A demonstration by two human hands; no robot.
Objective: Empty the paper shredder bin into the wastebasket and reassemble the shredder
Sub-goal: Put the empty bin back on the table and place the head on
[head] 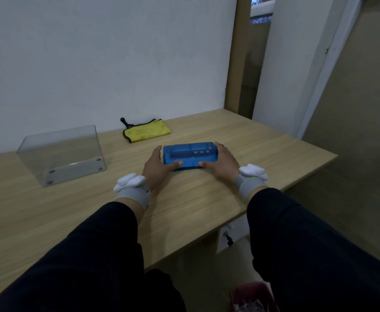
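The blue shredder head (190,155) lies flat on the wooden table (207,206), separate from its bin. My left hand (156,171) grips its left end, thumb along the near edge and fingers behind. My right hand (221,162) grips its right end the same way. The clear plastic shredder bin (60,154) lies upside down on the table to the left, its feet pointing up, apart from both hands. A dark red wastebasket (252,296) with paper shreds in it stands on the floor below the table's front edge, partly hidden by my right sleeve.
A folded yellow cloth (146,131) with a black handle poking out beside it lies by the white wall behind the shredder head. The table's right edge ends near a doorway. A keyed drawer lock (227,238) shows under the tabletop.
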